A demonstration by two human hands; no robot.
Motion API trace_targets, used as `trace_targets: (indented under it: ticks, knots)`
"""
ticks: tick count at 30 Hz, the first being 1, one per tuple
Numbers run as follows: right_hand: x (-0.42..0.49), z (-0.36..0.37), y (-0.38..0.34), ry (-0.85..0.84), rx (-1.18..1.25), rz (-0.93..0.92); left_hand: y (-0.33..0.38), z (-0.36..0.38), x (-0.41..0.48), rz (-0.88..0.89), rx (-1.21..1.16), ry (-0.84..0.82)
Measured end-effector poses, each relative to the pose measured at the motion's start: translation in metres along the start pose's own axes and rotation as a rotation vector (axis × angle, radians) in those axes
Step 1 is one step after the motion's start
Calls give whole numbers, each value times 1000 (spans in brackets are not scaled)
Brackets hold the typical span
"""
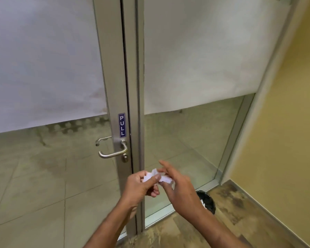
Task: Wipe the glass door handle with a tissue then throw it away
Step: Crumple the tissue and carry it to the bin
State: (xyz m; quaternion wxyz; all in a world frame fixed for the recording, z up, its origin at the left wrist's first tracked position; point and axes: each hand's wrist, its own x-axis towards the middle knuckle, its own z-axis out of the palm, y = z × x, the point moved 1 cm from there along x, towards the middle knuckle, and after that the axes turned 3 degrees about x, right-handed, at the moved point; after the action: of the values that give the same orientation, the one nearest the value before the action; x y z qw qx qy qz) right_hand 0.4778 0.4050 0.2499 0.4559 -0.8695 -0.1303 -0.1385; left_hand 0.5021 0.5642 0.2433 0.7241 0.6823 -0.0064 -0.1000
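Note:
A silver lever handle sticks out from the metal frame of the glass door, under a blue PULL sticker. A crumpled white tissue is held between both hands, below and to the right of the handle and apart from it. My left hand pinches the tissue with thumb and fingers. My right hand touches the tissue's other side with its fingers spread. A black bin stands on the floor by the right glass panel, partly hidden behind my right forearm.
A fixed glass panel with frosted film stands to the right of the door. A yellow wall closes the right side. A keyhole sits under the handle. Wood-look flooring runs to the corner.

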Motion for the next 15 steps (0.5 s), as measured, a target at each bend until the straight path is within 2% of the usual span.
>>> trace_targets:
  ticks: [4,6,11,15]
  knots:
    - [-14,-39,26,65,276,269,-4,37,5,-3,28,-61]
    - [-21,-58,42,74,402,347,-8,60,8,-11,46,-90]
    - [-41,-108,79,73,664,418,-19,125,22,-26,84,-148]
    - [-54,-138,111,163,676,445,-33,174,35,-50,110,-193]
